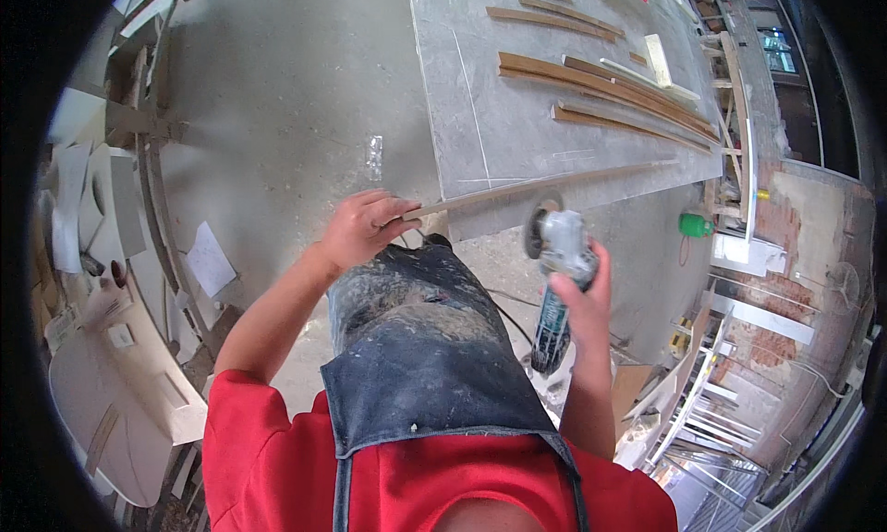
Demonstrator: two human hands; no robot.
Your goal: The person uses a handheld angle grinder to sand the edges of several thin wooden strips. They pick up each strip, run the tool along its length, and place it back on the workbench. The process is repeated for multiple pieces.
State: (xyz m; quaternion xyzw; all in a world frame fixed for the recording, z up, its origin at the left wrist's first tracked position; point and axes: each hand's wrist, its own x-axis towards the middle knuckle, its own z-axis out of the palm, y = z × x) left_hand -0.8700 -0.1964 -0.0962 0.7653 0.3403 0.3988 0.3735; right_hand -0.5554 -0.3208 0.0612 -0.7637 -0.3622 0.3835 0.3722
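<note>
My left hand (365,227) is closed on the left end of a long thin wooden strip (517,193), fingers over it and thumb beneath. The strip runs rightward along the near edge of a grey work table (499,116). In my right hand (589,296) is an angle grinder (559,282), its dark body pointing down toward me. The grinder's round disc (543,225) is at its upper left, just on the near side of the strip. Whether the disc touches the wood I cannot tell. A dark, dusty apron (416,347) covers my front.
Several brown wooden strips (601,86) and pale pieces (658,61) lie on the table's far side. A dark cable (510,317) trails below the grinder. Shelving with cut panels (120,366) stands at left. A green container (695,224) and a ladder-like frame (688,384) are at right.
</note>
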